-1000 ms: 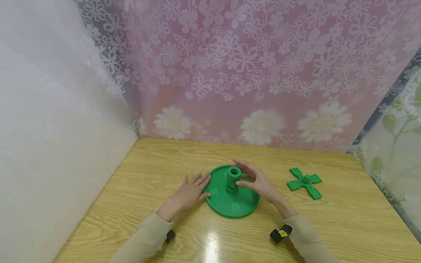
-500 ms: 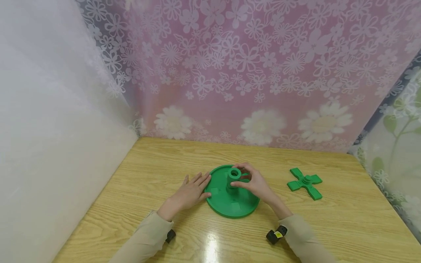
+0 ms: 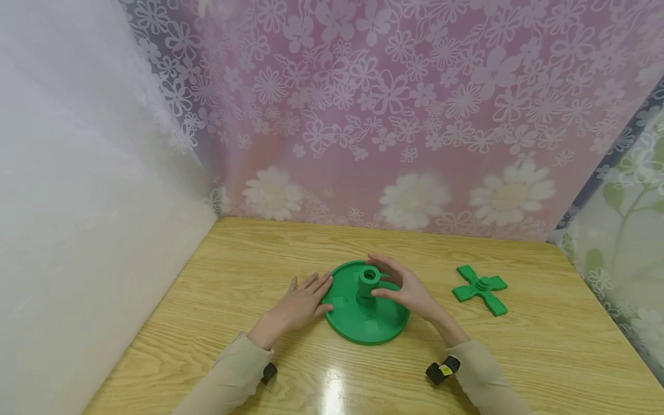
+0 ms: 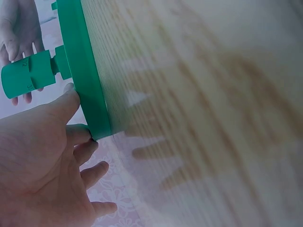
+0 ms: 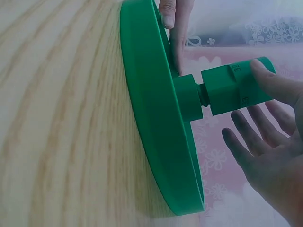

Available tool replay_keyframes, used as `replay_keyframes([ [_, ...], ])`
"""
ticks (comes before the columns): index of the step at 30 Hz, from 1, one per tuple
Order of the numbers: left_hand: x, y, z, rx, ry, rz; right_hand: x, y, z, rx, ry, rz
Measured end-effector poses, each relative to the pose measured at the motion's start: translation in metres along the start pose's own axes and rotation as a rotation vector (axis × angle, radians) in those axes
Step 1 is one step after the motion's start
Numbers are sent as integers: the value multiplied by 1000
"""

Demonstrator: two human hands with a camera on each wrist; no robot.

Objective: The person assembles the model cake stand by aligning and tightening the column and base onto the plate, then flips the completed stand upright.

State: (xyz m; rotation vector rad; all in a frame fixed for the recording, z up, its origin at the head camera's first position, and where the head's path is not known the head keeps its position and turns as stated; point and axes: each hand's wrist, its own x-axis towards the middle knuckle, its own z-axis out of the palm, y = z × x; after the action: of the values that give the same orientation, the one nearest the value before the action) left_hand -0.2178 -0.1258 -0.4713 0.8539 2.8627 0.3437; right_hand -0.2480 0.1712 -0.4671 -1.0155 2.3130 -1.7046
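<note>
A round green disc [image 3: 344, 329] with a raised rim lies on the table. From its central collar [image 5: 188, 97] rises a green hollow cylinder [image 3: 368, 282]; a narrower neck shows between the two in the right wrist view. My left hand [image 3: 294, 308] rests at the disc's left edge, fingers spread, thumb [image 4: 68, 101] and fingertips against the rim. Around the cylinder's right side stands my right hand [image 3: 412, 292]. Its thumb [image 5: 274, 85] overlaps the cylinder's upper end in the right wrist view, while its fingers [image 5: 253, 135] extend apart from it.
To the right on the wooden table [image 3: 249, 248] lies a green cross-shaped piece [image 3: 483, 283] with a threaded stud at its centre. A floral curtain [image 3: 332, 115] hangs behind the table, and a white sheet [image 3: 104, 173] hangs along the left side.
Half a second ago my right fingers were closed in around the cylinder; now they have loosened and the hand has shifted slightly back to the right. The left hand has stayed in place.
</note>
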Motion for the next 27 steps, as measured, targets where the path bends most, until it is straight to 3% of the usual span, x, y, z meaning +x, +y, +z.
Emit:
replay_keyframes([
  [8, 0, 0, 0, 0, 6, 0, 1, 2, -2, -21, -28, -8],
  [21, -1, 1, -1, 11, 4, 4, 8, 1, 14, -163, 150, 60],
  [27, 0, 1, 1, 18, 3, -5, 6, 1, 14, -145, 124, 47],
])
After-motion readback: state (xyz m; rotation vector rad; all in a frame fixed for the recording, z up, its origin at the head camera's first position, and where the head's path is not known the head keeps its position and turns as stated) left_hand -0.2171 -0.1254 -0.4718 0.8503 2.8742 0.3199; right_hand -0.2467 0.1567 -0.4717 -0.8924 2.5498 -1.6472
